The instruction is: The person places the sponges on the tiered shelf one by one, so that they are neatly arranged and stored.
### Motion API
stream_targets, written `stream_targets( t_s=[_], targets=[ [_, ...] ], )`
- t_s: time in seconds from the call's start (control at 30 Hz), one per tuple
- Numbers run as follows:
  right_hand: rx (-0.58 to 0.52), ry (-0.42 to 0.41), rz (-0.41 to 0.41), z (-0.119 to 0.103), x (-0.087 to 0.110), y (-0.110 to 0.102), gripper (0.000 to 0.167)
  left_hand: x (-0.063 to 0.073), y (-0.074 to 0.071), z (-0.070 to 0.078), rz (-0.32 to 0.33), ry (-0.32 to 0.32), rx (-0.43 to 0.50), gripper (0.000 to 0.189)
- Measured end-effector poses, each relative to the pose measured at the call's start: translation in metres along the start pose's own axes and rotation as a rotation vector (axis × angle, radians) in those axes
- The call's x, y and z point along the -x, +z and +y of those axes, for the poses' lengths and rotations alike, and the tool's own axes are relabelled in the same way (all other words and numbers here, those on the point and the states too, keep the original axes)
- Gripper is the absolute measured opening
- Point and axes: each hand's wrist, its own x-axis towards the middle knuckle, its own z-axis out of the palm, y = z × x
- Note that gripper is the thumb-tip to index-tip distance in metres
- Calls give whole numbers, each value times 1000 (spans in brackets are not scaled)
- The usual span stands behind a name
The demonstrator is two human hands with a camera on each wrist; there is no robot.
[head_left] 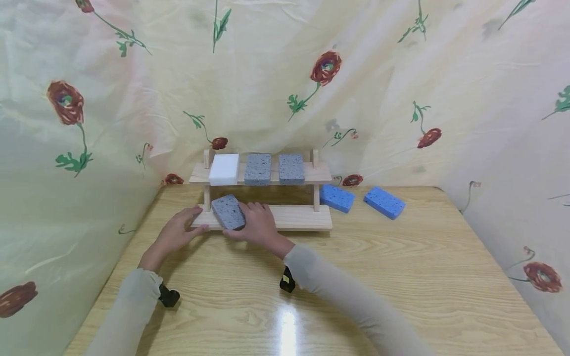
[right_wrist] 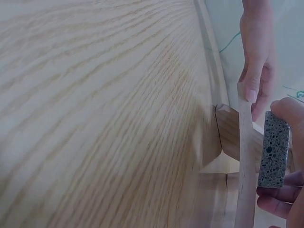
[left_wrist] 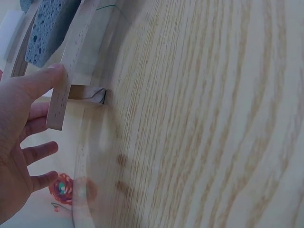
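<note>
On the lower board of a small two-tier wooden shelf (head_left: 303,218), a grey speckled sponge (head_left: 227,210) lies at a slant near the left end. My right hand (head_left: 258,225) holds this sponge; in the right wrist view the thumb is at one end of the sponge (right_wrist: 274,152) and fingers are at the other. With my left hand (head_left: 174,233) I grip the lower board's left end. The left wrist view has the thumb on the front edge of the board (left_wrist: 58,110) and fingers behind it, the last two spread apart.
The upper board carries a white sponge (head_left: 224,169) and two grey sponges, one in the middle (head_left: 258,169) and one to the right (head_left: 291,169). Two blue sponges, a nearer one (head_left: 338,198) and a farther one (head_left: 385,202), lie on the table right of the shelf. Flowered cloth hangs behind.
</note>
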Motion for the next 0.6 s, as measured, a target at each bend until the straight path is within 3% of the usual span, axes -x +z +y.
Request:
stream_targets(
  t_s=[0.2, 0.6],
  targets=[
    [-5, 24, 23, -5, -4, 6, 88, 2, -1, 2, -11, -13, -1, 75],
    [29, 75, -44, -15, -11, 10, 94, 1, -1, 2, -9, -12, 10, 74]
  ],
)
